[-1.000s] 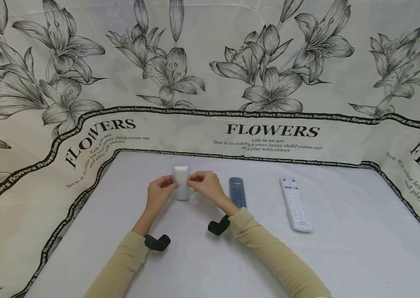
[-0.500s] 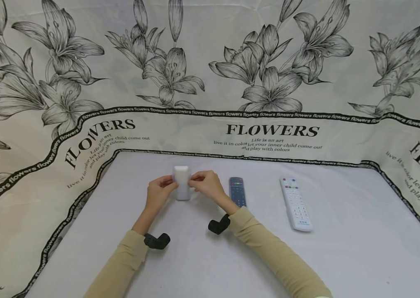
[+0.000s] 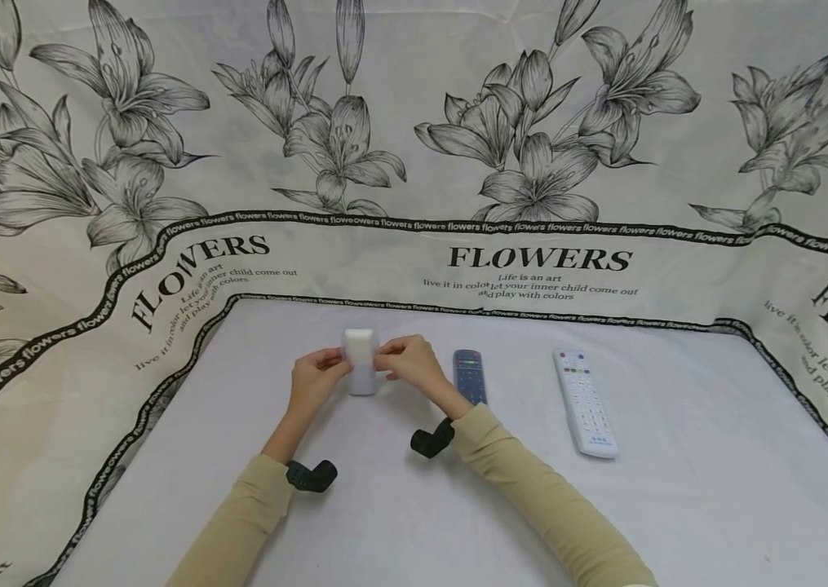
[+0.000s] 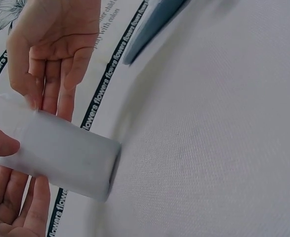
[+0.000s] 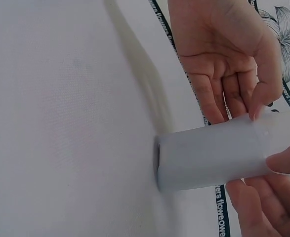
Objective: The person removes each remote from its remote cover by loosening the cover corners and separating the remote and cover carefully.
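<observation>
Between both hands, in the head view, is a smooth white object (image 3: 362,377) with a brighter upper part. The left hand (image 3: 314,381) pinches its left side, and the right hand (image 3: 417,367) pinches its right side. Seen from the left wrist, the object (image 4: 73,153) is a pale grey, rounded block with the left hand's thumb (image 4: 1,142) on it; the right hand (image 4: 58,49) touches its far side. The right wrist view shows a dark gap at the lower end of the object (image 5: 209,158), the right hand (image 5: 266,202) below and the left hand (image 5: 224,59) above.
A dark blue remote (image 3: 469,375) lies right of the hands, partly behind the right forearm. Farther right lies a white remote (image 3: 585,403). A white cloth covers the table (image 3: 692,456), with a flower-printed curtain (image 3: 355,269) behind it.
The right hand's fingers have shifted slightly and look a little more spread at the object's right side. The left hand keeps its hold; the remotes have not moved.
</observation>
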Demonstrator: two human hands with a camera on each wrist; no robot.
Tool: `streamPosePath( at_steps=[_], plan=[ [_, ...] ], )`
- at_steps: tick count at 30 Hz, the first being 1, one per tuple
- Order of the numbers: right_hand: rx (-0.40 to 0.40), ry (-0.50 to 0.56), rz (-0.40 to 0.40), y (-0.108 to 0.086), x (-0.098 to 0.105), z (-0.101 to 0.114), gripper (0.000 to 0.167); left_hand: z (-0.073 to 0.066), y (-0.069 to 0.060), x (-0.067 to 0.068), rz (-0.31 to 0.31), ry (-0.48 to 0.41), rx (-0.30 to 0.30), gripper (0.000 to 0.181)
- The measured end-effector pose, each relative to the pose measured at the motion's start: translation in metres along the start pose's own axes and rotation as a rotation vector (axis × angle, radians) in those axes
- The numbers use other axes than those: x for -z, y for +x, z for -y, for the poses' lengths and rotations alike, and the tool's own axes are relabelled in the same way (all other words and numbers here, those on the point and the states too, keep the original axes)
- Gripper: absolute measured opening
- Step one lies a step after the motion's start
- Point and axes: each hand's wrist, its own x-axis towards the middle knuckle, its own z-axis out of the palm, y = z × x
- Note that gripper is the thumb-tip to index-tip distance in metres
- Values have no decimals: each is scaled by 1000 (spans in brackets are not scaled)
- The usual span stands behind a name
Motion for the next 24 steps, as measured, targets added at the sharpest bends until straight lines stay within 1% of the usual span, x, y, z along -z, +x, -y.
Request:
streamPosePath(
  at_steps=[4,13,19,24],
  plan=[
    [-9,-8,-5,2,0,-1,19,1,1,-1,-7,-4,6,30],
    [-22,-11,-33,4,-2,-2,20,0,1,-3,-49,-6,15,29],
    [-39,-13,-25,5,-1,-2,22,3,2,-4,-50,-12,44,29],
    [-56,-19,-16,6,-2,-2,22,2,2,-3,-46,-18,62,30]
  ],
)
